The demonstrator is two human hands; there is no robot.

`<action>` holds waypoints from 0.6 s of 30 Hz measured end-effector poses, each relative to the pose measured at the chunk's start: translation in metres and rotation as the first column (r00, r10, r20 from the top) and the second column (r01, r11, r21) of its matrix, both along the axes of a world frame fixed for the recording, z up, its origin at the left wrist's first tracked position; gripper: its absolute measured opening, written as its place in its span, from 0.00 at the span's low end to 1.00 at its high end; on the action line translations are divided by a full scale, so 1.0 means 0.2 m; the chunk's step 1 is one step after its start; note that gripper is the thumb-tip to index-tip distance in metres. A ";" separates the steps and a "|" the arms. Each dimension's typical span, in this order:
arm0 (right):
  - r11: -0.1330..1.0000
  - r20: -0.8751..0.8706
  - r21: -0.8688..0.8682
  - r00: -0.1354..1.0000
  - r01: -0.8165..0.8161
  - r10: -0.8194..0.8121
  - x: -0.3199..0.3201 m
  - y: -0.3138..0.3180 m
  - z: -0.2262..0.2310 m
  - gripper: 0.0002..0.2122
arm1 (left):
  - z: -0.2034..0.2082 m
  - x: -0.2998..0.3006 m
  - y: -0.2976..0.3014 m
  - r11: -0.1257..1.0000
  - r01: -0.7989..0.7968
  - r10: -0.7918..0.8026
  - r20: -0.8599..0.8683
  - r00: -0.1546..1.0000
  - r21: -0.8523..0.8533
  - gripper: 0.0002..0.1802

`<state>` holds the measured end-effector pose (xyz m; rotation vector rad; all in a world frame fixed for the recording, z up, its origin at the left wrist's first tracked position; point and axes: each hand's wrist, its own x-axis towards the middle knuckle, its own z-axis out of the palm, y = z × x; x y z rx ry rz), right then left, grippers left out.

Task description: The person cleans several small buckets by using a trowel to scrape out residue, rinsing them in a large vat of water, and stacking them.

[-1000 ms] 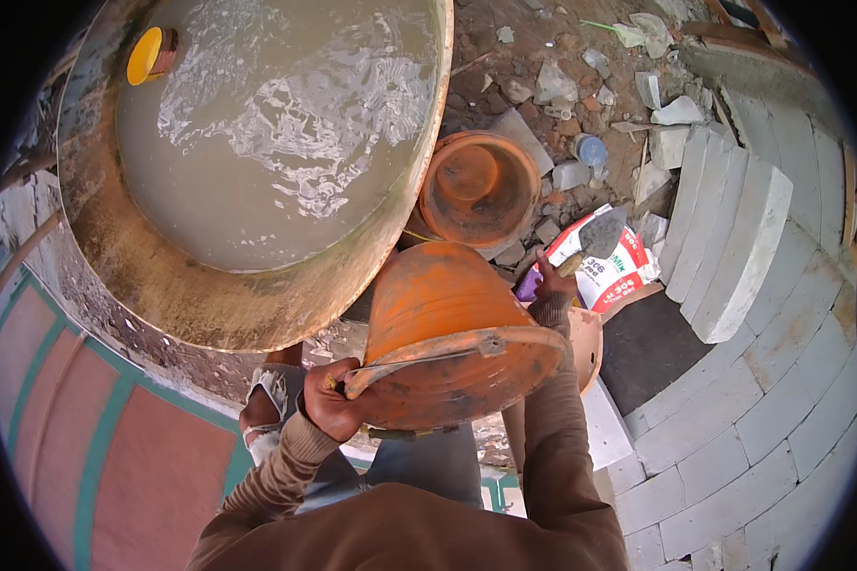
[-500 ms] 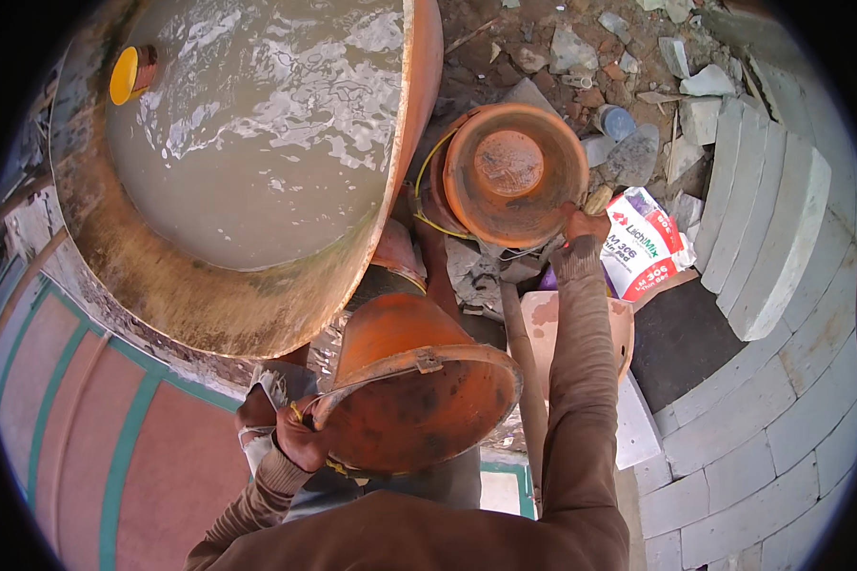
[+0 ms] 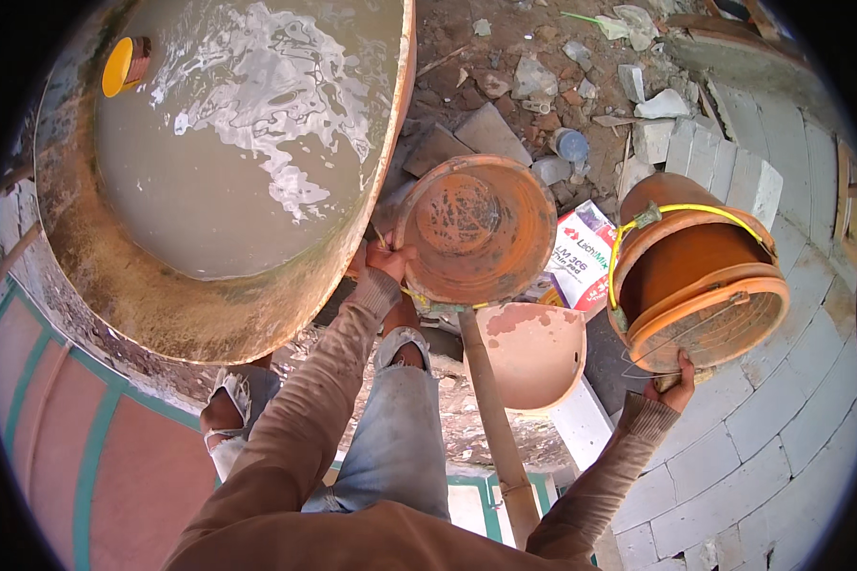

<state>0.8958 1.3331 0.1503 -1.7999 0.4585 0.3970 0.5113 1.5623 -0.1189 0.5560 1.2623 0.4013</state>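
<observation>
My left hand (image 3: 387, 259) grips the near rim of an orange bucket (image 3: 476, 228) whose dirty inside faces up at me. It stands beside a big round tank (image 3: 162, 285) of murky water. My right hand (image 3: 673, 374) holds a second orange bucket (image 3: 700, 276) out to the right. That bucket lies tilted on its side with its base toward me, and it has a yellow cord and a wire handle. Between the two buckets a shovel blade (image 3: 535, 354) rests with its long handle (image 3: 490, 419) running down toward me.
A yellow cup (image 3: 118, 66) floats at the tank's far edge. A white and red bag (image 3: 581, 255) lies between the buckets. Stone rubble (image 3: 543, 76) covers the ground beyond. White blocks (image 3: 733, 181) are stacked on the right, over a paved floor (image 3: 733, 476). Red tiles (image 3: 86, 457) lie at the lower left.
The bucket held upside down in front of me has swung out to the right in my right hand. My left hand has moved up onto the rim of the other bucket.
</observation>
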 end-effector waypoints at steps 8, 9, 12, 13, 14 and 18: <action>0.990 -0.236 0.136 0.970 -0.028 0.060 -0.47 0.26 -0.29 0.27 | -0.79 -0.02 -0.08 0.968 -0.104 0.063 -0.182 0.981 -0.227 0.08; 0.990 -0.263 0.130 0.961 -0.053 0.086 -0.53 0.28 -0.39 0.26 | -0.87 -0.13 -0.10 0.973 -0.100 0.067 -0.159 0.985 -0.207 0.07; 0.978 -0.290 0.178 0.944 -0.109 0.158 -0.70 0.30 -0.67 0.25 | -0.80 -0.26 -0.22 0.991 -0.002 -0.038 -0.302 0.953 -0.132 0.08; 0.977 -0.256 0.155 0.949 -0.147 0.183 -0.73 0.25 -0.80 0.25 | -0.75 -0.28 -0.26 0.994 0.053 -0.083 -0.356 0.931 -0.091 0.09; 0.981 -0.253 0.083 0.949 -0.175 0.190 -0.77 0.26 -0.92 0.26 | -0.69 -0.34 -0.31 0.993 0.114 -0.117 -0.432 0.894 -0.035 0.10; 0.980 -0.458 -0.189 0.888 -0.058 -0.036 -0.80 0.17 -1.34 0.33 | -0.57 -0.71 -0.59 0.902 0.405 -0.158 -0.756 0.636 0.152 0.14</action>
